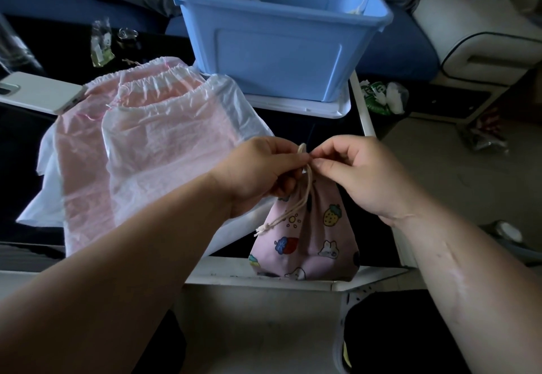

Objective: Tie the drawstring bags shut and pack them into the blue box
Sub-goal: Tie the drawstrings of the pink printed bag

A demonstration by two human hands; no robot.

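Now left hand [258,174] and right hand [360,172] working together, each grip pinching cream cord [303,150] above pink printed bag [319,244] standing at near worktop [316,130] edge; blue box [278,39] sitting behind, apart.

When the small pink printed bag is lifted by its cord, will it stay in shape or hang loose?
Probably it will hang soft: the pink printed bag is creased cloth, gathered at the neck. Its lower part bulges, so it may swing from the cord. The matte fabric seems unlikely to slip.
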